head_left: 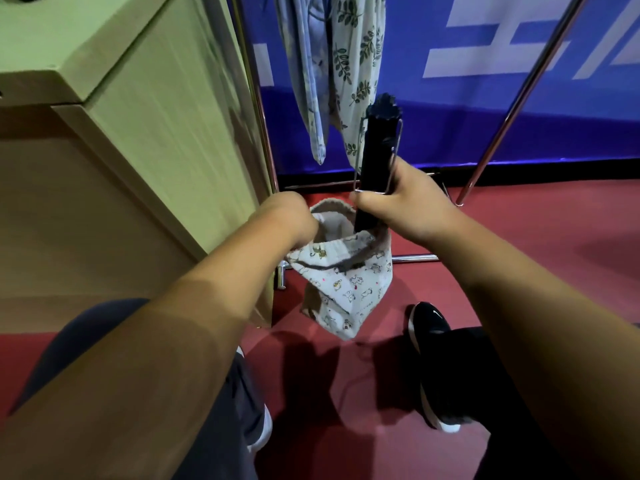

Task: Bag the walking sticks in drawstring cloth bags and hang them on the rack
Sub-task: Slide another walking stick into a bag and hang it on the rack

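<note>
No legible txt; white marks (478,64) on blue banner (450,116) cropped, unreadable.

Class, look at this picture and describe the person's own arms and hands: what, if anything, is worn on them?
The left hand and right hand are bare: no gloves, rings or markings show. The left forearm and right forearm are bare too, with no sleeve, watch or band in view up to the frame's edge.

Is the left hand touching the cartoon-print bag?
Touching. The head view shows the left hand gripping the rim of the cartoon-print bag, holding its mouth open; the right hand grips the folded stick, whose lower end sits inside that mouth.
</note>
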The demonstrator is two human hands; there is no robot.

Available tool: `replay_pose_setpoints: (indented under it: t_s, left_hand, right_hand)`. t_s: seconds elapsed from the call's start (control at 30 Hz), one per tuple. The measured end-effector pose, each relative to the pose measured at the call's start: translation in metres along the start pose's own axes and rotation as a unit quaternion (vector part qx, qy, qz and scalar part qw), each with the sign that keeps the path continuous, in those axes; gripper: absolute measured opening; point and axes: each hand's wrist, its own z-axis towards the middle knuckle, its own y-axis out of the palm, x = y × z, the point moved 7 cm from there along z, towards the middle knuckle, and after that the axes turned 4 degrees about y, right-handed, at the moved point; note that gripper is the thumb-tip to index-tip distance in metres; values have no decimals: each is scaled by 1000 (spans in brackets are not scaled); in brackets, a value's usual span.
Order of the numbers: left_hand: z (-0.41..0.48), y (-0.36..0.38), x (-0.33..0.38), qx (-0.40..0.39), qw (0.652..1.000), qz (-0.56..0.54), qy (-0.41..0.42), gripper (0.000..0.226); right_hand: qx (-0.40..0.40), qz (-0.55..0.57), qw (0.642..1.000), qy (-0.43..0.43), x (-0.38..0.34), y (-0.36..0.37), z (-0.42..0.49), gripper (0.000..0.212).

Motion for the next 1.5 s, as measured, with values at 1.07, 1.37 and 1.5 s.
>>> replay_pose_setpoints:
  t_s: [1.07,1.37,1.5]
  left_hand:
    - [-7,-8,16,-26,879,-474,43,29]
    - [-12,-11,28,-20,934,-326,147,47]
    - [-16,-12,36,3,934,-306,185,61]
  right_hand:
    - [58,-31,998,20,3,5,7,24]
    - [63,176,979,76,23,2,10,25]
    - [26,161,983,81,26,14,9,55]
